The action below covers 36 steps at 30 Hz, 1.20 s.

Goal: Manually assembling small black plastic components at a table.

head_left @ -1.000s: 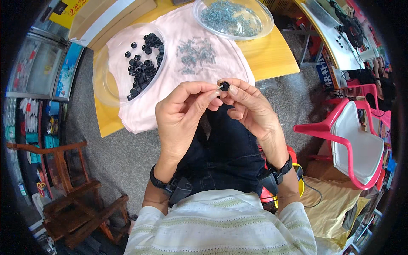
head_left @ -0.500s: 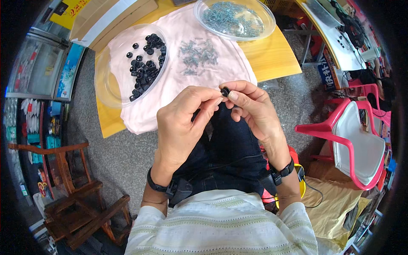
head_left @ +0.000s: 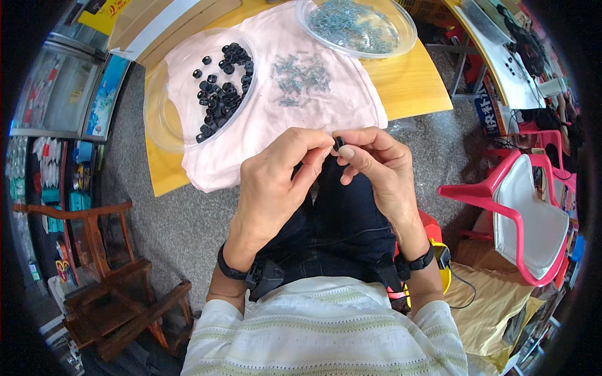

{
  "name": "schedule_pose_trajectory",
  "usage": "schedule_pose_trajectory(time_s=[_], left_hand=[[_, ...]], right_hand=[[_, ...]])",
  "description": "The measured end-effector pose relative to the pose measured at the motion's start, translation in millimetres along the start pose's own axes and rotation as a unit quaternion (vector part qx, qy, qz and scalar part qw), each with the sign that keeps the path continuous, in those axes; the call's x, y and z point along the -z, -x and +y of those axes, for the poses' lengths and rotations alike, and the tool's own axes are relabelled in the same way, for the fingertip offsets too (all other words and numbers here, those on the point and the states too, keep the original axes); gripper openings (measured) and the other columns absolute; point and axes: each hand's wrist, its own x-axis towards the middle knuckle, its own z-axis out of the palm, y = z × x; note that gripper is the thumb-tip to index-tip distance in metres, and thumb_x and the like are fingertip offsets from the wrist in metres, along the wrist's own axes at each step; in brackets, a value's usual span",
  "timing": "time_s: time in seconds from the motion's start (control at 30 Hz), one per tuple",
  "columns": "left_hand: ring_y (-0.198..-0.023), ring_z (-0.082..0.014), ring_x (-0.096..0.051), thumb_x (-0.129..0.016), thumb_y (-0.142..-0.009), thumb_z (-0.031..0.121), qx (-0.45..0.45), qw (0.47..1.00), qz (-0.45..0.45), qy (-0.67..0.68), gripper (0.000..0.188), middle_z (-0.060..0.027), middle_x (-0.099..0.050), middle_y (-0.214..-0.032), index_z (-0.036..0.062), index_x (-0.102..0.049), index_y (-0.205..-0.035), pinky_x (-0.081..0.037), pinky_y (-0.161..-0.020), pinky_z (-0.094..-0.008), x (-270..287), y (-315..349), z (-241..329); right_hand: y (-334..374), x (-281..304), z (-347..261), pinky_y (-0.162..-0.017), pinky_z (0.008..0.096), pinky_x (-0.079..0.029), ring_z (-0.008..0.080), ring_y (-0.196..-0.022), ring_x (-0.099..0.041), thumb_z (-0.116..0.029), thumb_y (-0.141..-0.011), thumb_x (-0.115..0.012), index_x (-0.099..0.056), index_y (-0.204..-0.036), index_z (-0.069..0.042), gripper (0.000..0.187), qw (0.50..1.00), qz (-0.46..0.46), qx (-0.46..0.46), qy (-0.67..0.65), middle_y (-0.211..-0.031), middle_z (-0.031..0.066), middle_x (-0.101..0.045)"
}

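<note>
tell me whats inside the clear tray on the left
The tray holds small black parts, mostly heaped toward its right side. Pink cloth shows through its clear bottom. The lowest parts, and whatever lies directly beneath the heap, are covered.

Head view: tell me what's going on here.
A seated person pinches a small black part in the right hand. The left hand has its fingertips pinched together beside it; whether they grip anything is too small to tell. Ahead, more black parts lie in a clear container, thin metal pieces are scattered on a pink cloth, and similar pieces fill much of a clear bowl.
</note>
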Motion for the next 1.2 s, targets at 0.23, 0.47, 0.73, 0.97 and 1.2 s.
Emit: schedule_pose_trajectory(time_s=[0.23,0.47,0.73,0.97,1.2], left_hand=[[-0.074,-0.0122,-0.065,-0.067,-0.08,0.002,0.014,0.999,-0.024,0.016,0.015,-0.0067,-0.066,-0.084,0.004,-0.063,-0.095,-0.051,-0.065,-0.0248,5,6,-3],[-0.079,-0.012,-0.064,-0.066,-0.082,0.002,0.064,0.989,-0.033,0.133,0.023,-0.0059,-0.065,-0.094,0.0027,-0.061,-0.104,-0.052,-0.07,-0.0241,11,3,-22],[-0.083,-0.0144,-0.061,-0.062,-0.084,0.009,0.066,0.981,0.076,-0.167,0.016,-0.0083,-0.066,-0.094,0.0009,-0.066,-0.097,-0.047,-0.072,-0.0271,105,-54,-76],[-0.083,-0.03,-0.058,-0.066,-0.078,0.012,0.077,0.962,0.011,-0.263,0.016,-0.0151,-0.061,-0.086,-0.0016,-0.065,-0.086,-0.046,-0.072,-0.0364,112,-79,-121],[-0.083,-0.0275,-0.059,-0.066,-0.076,0.006,-0.024,0.955,0.018,-0.296,0.02,-0.0139,-0.061,-0.089,0.0002,-0.063,-0.095,-0.047,-0.073,-0.0334,106,-78,-104]], right_hand=[[8,-8,4,-0.061,0.0217,-0.052,0.012,-0.068,-0.061,0.002,-0.083,-0.062,-0.063,-0.102,0.003,0.02,0.997,0.043,-0.051,0.032,-0.085,0.0093,-0.065],[-15,-2,4,-0.057,0.0222,-0.051,0.0096,-0.069,-0.059,0.003,-0.081,-0.064,-0.063,-0.098,0.003,0.017,0.999,-0.009,-0.019,0.029,-0.085,0.0062,-0.064],[-50,14,9,-0.06,0.0207,-0.05,0.009,-0.069,-0.058,-0.001,-0.082,-0.065,-0.061,-0.1,0.003,0.019,0.993,0.041,-0.042,0.105,-0.088,0.0061,-0.063],[-50,14,6,-0.062,0.0214,-0.051,0.0089,-0.072,-0.058,0.0,-0.082,-0.065,-0.061,-0.101,0.002,0.02,0.994,0.026,-0.057,0.087,-0.089,0.0057,-0.063],[-47,12,3,-0.061,0.0204,-0.051,0.0084,-0.072,-0.058,0.002,-0.082,-0.064,-0.061,-0.101,0.002,0.019,0.996,0.03,-0.047,0.072,-0.094,0.0058,-0.063]])
